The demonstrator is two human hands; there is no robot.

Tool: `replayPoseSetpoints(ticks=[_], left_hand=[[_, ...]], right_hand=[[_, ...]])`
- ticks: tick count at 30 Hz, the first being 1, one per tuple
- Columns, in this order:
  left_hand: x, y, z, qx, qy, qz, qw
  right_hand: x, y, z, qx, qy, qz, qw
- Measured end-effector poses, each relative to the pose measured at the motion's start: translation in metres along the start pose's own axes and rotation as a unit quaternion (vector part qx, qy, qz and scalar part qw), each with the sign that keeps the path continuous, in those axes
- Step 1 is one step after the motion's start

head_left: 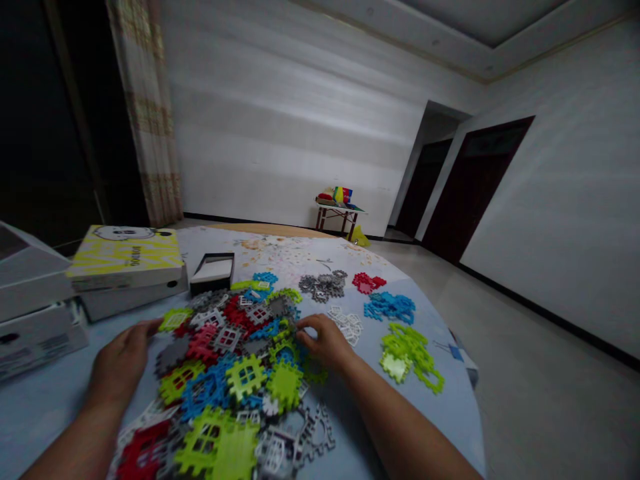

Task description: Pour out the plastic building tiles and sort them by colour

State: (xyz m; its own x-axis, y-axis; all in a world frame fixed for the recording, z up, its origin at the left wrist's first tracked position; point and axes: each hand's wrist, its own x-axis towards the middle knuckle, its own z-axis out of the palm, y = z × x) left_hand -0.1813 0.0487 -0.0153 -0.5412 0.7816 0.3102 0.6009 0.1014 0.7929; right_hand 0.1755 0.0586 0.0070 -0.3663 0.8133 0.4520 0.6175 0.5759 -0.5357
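Note:
A heap of plastic interlocking building tiles (pixel 245 377) in lime green, blue, red, grey and white covers the table in front of me. My left hand (pixel 123 363) lies along the heap's left side, fingers stretched out, their tips at the edge of a lime green window tile (pixel 175 320). At the right side of the heap, my right hand (pixel 323 341) has its thumb and forefinger bent together in a pinch. What sits between those fingertips is too small and dark to make out. Beyond it are sorted piles: grey tiles (pixel 323 285), white tiles (pixel 346 325), red tiles (pixel 367 283), blue tiles (pixel 390 307) and lime green tiles (pixel 410 353).
A small black-edged open box (pixel 213 272) stands behind the heap. Left of it are a yellow-and-white box (pixel 125 267) and a white box (pixel 40 337). The round table's cloth (pixel 450 413) curves away at the right. A small side table (pixel 340 211) stands by the wall.

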Motion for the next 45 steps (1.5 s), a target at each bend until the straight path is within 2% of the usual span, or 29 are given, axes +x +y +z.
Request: replayPoseSetpoints(ticks=[3, 6, 8, 11, 13, 17, 20, 27, 32, 39, 45], left_hand=[[-0.001, 0.003, 0.000, -0.019, -0.006, -0.028, 0.999], [-0.003, 0.006, 0.000, -0.032, -0.009, -0.038, 0.999], [-0.004, 0.007, 0.000, -0.037, -0.009, -0.042, 0.998], [-0.005, 0.010, 0.001, -0.041, -0.012, -0.047, 0.998], [-0.005, 0.011, 0.001, -0.042, -0.013, -0.051, 0.998], [-0.005, 0.014, 0.000, -0.043, -0.019, -0.055, 0.997], [-0.006, 0.015, -0.001, -0.046, -0.020, -0.053, 0.997], [-0.006, 0.012, -0.001, -0.045, -0.016, -0.045, 0.998], [-0.005, 0.013, -0.001, -0.041, -0.021, -0.046, 0.998], [-0.004, 0.013, -0.002, -0.045, -0.018, -0.047, 0.998], [-0.003, 0.010, 0.001, -0.049, -0.020, -0.050, 0.997]], right_hand=[[0.004, 0.004, -0.009, 0.023, 0.067, -0.003, 0.997], [0.012, 0.014, -0.020, 0.065, 0.120, 0.053, 0.989], [0.020, 0.025, -0.025, 0.124, 0.118, 0.120, 0.978], [0.039, 0.046, -0.028, 0.229, 0.090, 0.233, 0.941], [0.055, 0.060, -0.032, 0.254, 0.096, 0.263, 0.926], [0.082, 0.078, -0.039, 0.257, 0.152, 0.264, 0.917], [0.088, 0.083, -0.033, 0.243, 0.165, 0.261, 0.920], [0.072, 0.077, 0.007, 0.164, 0.071, 0.219, 0.959], [0.080, 0.065, 0.019, 0.079, 0.037, 0.188, 0.978], [0.106, 0.056, 0.042, -0.001, 0.021, 0.207, 0.978], [0.116, 0.055, 0.056, 0.005, 0.032, 0.208, 0.978]])
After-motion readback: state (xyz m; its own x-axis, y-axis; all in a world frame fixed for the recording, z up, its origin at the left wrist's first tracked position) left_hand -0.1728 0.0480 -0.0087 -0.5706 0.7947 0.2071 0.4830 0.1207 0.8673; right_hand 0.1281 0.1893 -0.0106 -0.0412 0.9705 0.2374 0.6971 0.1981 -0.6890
